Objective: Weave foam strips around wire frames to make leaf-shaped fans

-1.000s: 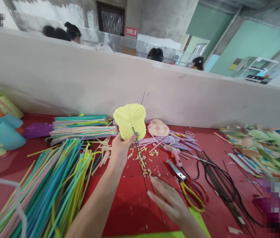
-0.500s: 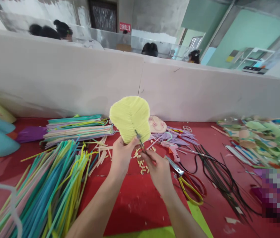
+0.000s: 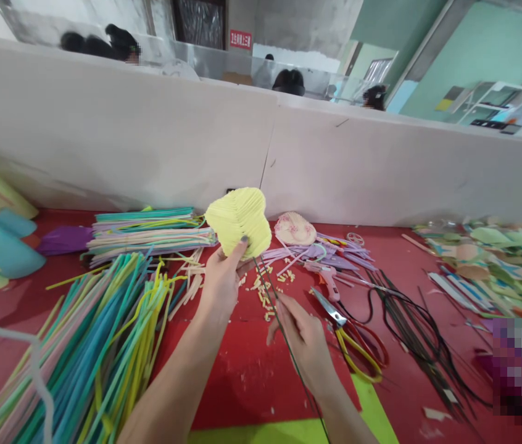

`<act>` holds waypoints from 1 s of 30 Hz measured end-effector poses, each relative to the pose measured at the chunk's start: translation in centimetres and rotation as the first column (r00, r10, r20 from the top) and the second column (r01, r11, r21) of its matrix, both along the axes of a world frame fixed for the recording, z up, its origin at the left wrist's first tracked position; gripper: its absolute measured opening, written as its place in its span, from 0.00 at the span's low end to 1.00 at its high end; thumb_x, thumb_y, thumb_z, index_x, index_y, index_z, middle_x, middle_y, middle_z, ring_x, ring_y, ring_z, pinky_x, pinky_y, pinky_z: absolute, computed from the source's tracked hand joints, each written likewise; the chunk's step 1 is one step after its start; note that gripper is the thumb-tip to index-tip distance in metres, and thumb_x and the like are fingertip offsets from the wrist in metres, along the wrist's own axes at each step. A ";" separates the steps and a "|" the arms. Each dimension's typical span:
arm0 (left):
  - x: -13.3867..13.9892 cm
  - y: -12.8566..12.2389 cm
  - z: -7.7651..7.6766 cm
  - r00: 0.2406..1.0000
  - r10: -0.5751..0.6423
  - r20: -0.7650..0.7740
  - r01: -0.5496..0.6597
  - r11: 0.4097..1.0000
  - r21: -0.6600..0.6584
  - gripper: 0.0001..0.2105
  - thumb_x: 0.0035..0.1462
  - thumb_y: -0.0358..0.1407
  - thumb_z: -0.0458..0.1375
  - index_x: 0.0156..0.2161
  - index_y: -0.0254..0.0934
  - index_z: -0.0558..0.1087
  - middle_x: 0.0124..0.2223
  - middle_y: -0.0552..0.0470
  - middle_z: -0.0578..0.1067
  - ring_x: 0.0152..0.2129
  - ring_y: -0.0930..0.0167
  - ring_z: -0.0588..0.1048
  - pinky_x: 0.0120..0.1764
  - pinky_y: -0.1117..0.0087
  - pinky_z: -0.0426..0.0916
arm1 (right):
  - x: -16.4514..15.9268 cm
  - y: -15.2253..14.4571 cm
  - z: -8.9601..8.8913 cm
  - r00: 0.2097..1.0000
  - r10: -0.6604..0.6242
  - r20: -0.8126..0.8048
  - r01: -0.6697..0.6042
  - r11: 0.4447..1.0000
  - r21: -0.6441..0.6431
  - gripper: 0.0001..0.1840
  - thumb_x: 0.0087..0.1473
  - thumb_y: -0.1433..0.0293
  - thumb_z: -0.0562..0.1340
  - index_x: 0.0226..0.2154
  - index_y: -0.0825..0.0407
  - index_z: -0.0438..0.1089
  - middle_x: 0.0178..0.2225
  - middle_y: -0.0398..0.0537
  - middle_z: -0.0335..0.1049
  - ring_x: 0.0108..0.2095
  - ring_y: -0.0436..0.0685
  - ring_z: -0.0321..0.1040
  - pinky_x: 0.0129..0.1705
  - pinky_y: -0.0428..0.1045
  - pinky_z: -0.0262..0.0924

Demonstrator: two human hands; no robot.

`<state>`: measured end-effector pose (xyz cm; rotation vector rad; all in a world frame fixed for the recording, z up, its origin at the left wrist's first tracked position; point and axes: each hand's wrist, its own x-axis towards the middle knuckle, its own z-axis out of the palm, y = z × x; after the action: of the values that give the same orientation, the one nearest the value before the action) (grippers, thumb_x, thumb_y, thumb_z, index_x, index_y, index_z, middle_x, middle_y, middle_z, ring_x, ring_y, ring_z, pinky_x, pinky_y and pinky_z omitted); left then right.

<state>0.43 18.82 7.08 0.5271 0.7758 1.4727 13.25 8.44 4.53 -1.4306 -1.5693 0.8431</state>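
My left hand (image 3: 224, 274) is closed on the lower edge of a pale yellow ribbed petal (image 3: 241, 217), with the thumb pressed on its front. The petal has a centre seam with slanted ridges on both sides and a wavy outline. From its base, thin dark wire stems (image 3: 265, 277) slant down to the right. My right hand (image 3: 300, 336) is closed around these stems below the petal, its fingers curled. Small yellow clippings (image 3: 263, 290) lie on the red table behind the stems. The stems' lower ends run toward the bottom edge, past my right forearm.
Bundles of coloured chenille stems (image 3: 99, 351) lie at left. To the right are scissors (image 3: 337, 317) with yellow and red handles, a pink glue gun (image 3: 328, 283) and dark wires (image 3: 413, 327). A pink patterned petal (image 3: 295, 229) lies behind. A white partition (image 3: 173, 142) borders the table; people sit beyond.
The petal has moved slightly down and tilted left. My right hand has slid down and right along the stems, away from the petal's front. The camera view has shifted a little.
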 end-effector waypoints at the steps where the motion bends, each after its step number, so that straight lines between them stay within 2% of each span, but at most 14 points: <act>1: 0.0 0.0 0.0 1.000 -0.001 -0.003 0.001 1.000 -0.005 0.18 0.39 0.36 0.68 0.38 0.33 0.74 0.38 0.45 0.79 0.36 0.65 0.78 0.44 0.62 0.71 | -0.1 0.1 -0.1 1.000 0.000 -0.001 0.000 1.000 -0.004 0.19 0.63 0.63 0.48 0.49 0.55 0.66 0.16 0.40 0.67 0.15 0.49 0.56 0.21 0.44 0.51; 7: 0.1 -0.2 0.2 1.000 -0.001 -0.004 0.001 0.999 -0.039 0.16 0.38 0.35 0.68 0.35 0.32 0.74 0.36 0.46 0.79 0.35 0.66 0.78 0.44 0.64 0.71 | -0.6 0.1 -0.1 1.000 0.003 -0.001 -0.002 0.998 0.061 0.21 0.62 0.64 0.49 0.47 0.58 0.69 0.16 0.41 0.67 0.17 0.48 0.59 0.23 0.43 0.52; 11: 0.1 -0.1 0.1 1.000 0.010 0.003 -0.010 0.999 -0.033 0.18 0.37 0.36 0.69 0.36 0.33 0.74 0.36 0.46 0.79 0.35 0.66 0.78 0.43 0.64 0.71 | -0.5 -0.1 -0.3 1.000 0.022 0.016 -0.023 0.996 0.086 0.22 0.62 0.65 0.48 0.49 0.60 0.68 0.16 0.41 0.68 0.16 0.48 0.58 0.22 0.43 0.52; 17: 0.1 0.0 0.0 1.000 -0.014 -0.021 0.013 0.999 -0.040 0.19 0.37 0.37 0.69 0.37 0.32 0.75 0.36 0.45 0.79 0.33 0.66 0.78 0.42 0.64 0.72 | -0.3 0.0 -0.8 1.000 0.024 0.011 -0.025 0.998 0.057 0.23 0.62 0.63 0.48 0.49 0.59 0.68 0.17 0.41 0.69 0.18 0.49 0.62 0.26 0.43 0.56; 24: 0.1 0.1 -0.2 0.999 -0.027 -0.045 0.026 0.999 -0.034 0.20 0.36 0.38 0.69 0.38 0.31 0.75 0.39 0.44 0.79 0.34 0.64 0.78 0.42 0.63 0.72 | -0.4 -0.1 -0.8 1.000 0.000 -0.004 0.000 1.000 0.016 0.24 0.62 0.62 0.48 0.51 0.59 0.66 0.15 0.40 0.67 0.16 0.48 0.58 0.23 0.43 0.53; 30: 0.2 0.1 -0.4 0.999 -0.016 -0.049 0.014 0.999 -0.032 0.20 0.37 0.38 0.69 0.38 0.32 0.75 0.38 0.44 0.79 0.33 0.65 0.78 0.42 0.63 0.72 | -0.3 -0.1 -1.1 1.000 -0.002 -0.013 0.002 1.000 0.012 0.24 0.62 0.62 0.48 0.52 0.58 0.66 0.16 0.41 0.67 0.17 0.48 0.59 0.24 0.42 0.54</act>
<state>0.62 18.96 6.70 0.5454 0.8307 1.4359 12.97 8.35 3.43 -1.4156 -1.5605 0.8381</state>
